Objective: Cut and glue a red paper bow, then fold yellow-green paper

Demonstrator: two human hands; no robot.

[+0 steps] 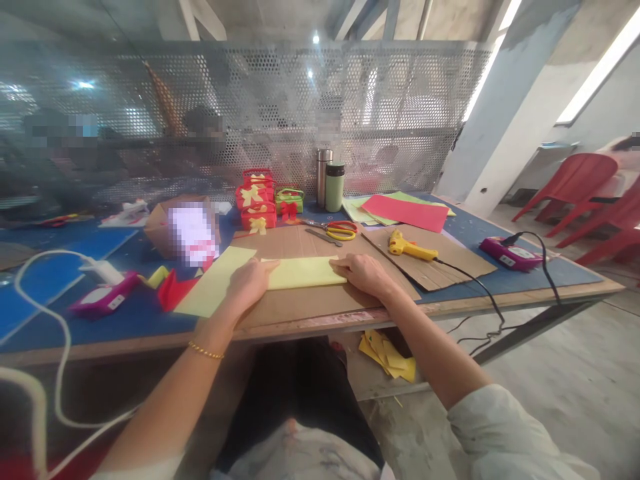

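A pale yellow strip of folded paper lies flat on a brown cardboard sheet in front of me. My left hand grips the strip's left end, fingers closed and thumb pointing inward. At the other end my right hand pinches the paper the same way. Under my left wrist spreads another pale yellow sheet, slanting toward the table's front. Just beyond the strip rest red-and-yellow-handled scissors, with a grey blade-like tool beside them.
A yellow glue gun lies on cardboard at right, its cord trailing off the table edge. Small red boxes with bows and a green bottle stand behind. Purple power strips sit on both sides. Red paper lies at back right.
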